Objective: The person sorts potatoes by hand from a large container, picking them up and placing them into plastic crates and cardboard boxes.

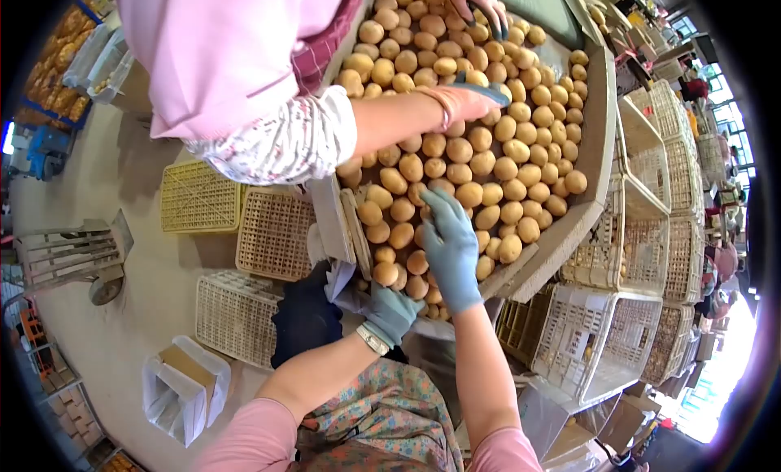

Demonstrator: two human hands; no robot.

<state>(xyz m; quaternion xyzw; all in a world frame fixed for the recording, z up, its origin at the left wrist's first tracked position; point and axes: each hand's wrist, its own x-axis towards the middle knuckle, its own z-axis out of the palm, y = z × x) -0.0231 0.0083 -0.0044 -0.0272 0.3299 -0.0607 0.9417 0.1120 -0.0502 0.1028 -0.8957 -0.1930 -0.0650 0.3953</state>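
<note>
Round yellow-brown fruits, potato-like, cover a sloping sorting table in front of me. My right hand, in a grey-blue glove, lies over the near part of the pile with its fingers stretched forward onto the fruits. At the near edge my left hand, gloved alike and with a watch on the wrist, is low against a few fruits. Its fingers are mostly hidden, so I cannot tell whether it grips one.
On the left, a co-worker's gloved hand reaches across the pile. Yellow and tan crates stand on the floor to the left, near a lined box. White plastic crates are stacked to the right.
</note>
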